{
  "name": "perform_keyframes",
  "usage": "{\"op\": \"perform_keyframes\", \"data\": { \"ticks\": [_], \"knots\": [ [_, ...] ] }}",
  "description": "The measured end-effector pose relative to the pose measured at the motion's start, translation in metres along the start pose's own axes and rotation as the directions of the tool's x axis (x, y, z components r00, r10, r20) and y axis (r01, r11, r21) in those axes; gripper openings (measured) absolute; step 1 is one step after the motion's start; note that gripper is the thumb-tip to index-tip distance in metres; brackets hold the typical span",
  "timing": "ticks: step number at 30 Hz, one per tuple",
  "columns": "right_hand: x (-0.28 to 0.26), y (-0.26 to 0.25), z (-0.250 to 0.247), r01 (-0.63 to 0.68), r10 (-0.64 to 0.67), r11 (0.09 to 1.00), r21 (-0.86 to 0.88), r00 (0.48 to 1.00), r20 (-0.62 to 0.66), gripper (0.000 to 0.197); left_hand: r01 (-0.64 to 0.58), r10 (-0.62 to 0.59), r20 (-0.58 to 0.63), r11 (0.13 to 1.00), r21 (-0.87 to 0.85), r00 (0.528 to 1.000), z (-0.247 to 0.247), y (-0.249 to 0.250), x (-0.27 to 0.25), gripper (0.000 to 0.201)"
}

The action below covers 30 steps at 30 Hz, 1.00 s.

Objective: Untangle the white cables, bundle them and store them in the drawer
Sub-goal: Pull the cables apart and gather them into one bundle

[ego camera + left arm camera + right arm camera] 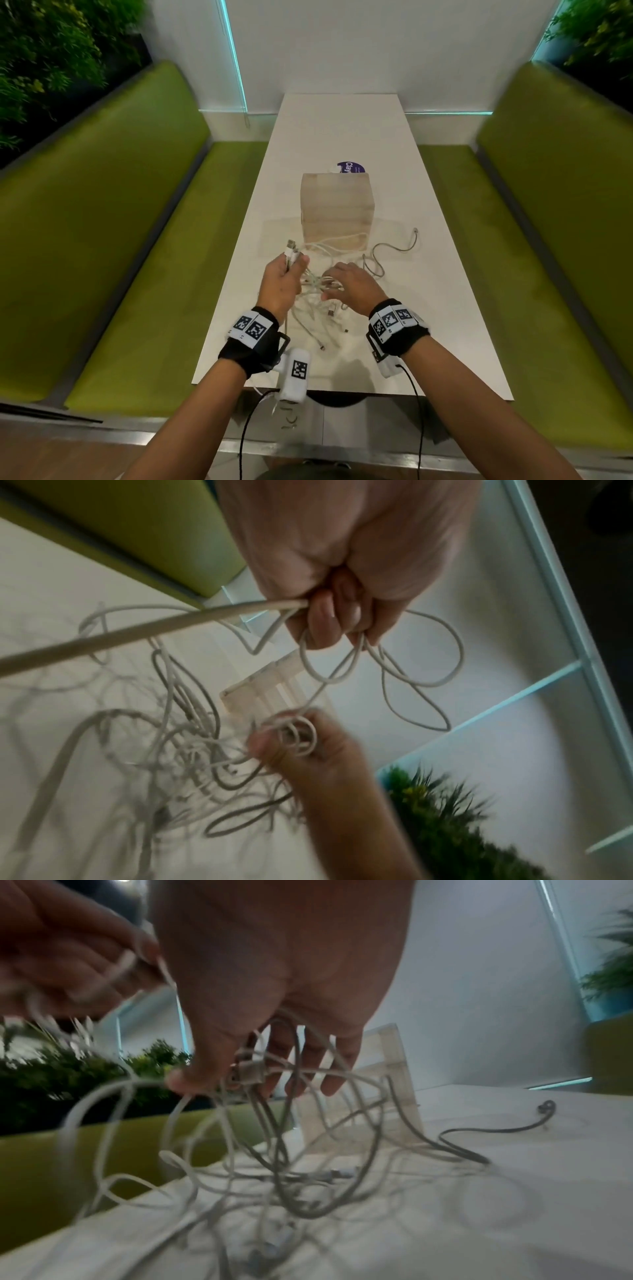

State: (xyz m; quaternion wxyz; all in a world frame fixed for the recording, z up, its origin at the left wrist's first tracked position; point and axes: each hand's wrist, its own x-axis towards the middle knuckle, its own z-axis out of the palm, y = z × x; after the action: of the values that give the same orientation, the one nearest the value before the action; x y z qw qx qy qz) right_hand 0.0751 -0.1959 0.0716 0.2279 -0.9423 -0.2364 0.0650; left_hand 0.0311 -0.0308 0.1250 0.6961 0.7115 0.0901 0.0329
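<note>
I see the tangle of white cables (318, 301) lying toward the near edge of the long white table (445, 308), bare surface on both sides. My left hand (282, 284) is clenched around several thin, round strands, plugs poking up. My right hand (352, 286) pinches a loop; blur hides exactly how. 1 pale wooden drawer box (337, 209) stands mid-table, touching the cables.

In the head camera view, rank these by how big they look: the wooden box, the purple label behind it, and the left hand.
1. Wooden box, clearly largest.
2. Left hand, though it sits nearer the camera, so its real size is unsure.
3. Purple label, mostly hidden behind the box.
</note>
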Motion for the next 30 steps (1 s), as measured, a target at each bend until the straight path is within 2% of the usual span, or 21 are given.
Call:
{"op": "perform_keyframes", "data": {
  "ticks": [3,5,8,12,15,16,19,22,25,30],
  "knots": [
    [-0.002,0.020,0.005,-0.088,0.094,0.992,-0.092,0.994,0.061,0.022,0.007,-0.029,-0.099,0.976,-0.217,0.995,-0.017,0.025,0.002,0.032],
    [-0.006,0.032,0.010,-0.146,0.151,0.984,-0.105,0.987,0.045,0.023,-0.021,-0.022,-0.120,0.937,-0.348,0.992,-0.030,0.044,0.004,0.027],
    [-0.007,0.037,0.013,-0.180,0.181,0.972,-0.150,0.984,-0.009,0.020,-0.068,0.031,-0.099,0.916,-0.396,0.995,-0.042,0.065,-0.001,0.022],
    [-0.001,0.038,0.017,-0.175,0.181,0.958,-0.228,0.983,0.006,0.027,-0.115,0.093,-0.077,0.917,-0.383,0.993,-0.043,0.077,-0.010,0.021],
    [0.002,0.034,0.021,-0.164,0.171,0.974,-0.154,0.985,0.035,0.025,-0.133,0.117,-0.066,0.912,-0.388,0.991,-0.041,0.084,-0.017,0.023],
    [0.002,0.028,0.019,-0.173,0.178,0.981,-0.083,0.982,0.056,0.028,-0.137,0.121,-0.065,0.911,-0.388,0.991,-0.040,0.085,-0.019,0.022],
    [-0.003,0.016,0.011,-0.158,0.149,0.976,0.149,0.986,0.070,0.054,-0.143,0.129,-0.062,0.907,-0.396,0.990,-0.038,0.088,-0.020,0.019],
    [-0.009,0.001,-0.001,-0.068,0.073,0.980,0.185,0.997,-0.021,0.072,-0.148,0.137,-0.056,0.900,-0.410,0.989,-0.038,0.090,-0.021,0.017],
    [-0.009,-0.018,-0.010,0.069,-0.031,0.966,0.249,0.988,-0.153,0.063,-0.138,0.126,-0.057,0.897,-0.420,0.990,-0.035,0.092,-0.023,0.018],
    [-0.002,-0.060,-0.011,0.154,-0.104,0.851,0.501,0.986,-0.127,0.040,-0.128,0.125,-0.037,0.883,-0.452,0.991,-0.027,0.094,-0.025,0.019]
  ]
}}
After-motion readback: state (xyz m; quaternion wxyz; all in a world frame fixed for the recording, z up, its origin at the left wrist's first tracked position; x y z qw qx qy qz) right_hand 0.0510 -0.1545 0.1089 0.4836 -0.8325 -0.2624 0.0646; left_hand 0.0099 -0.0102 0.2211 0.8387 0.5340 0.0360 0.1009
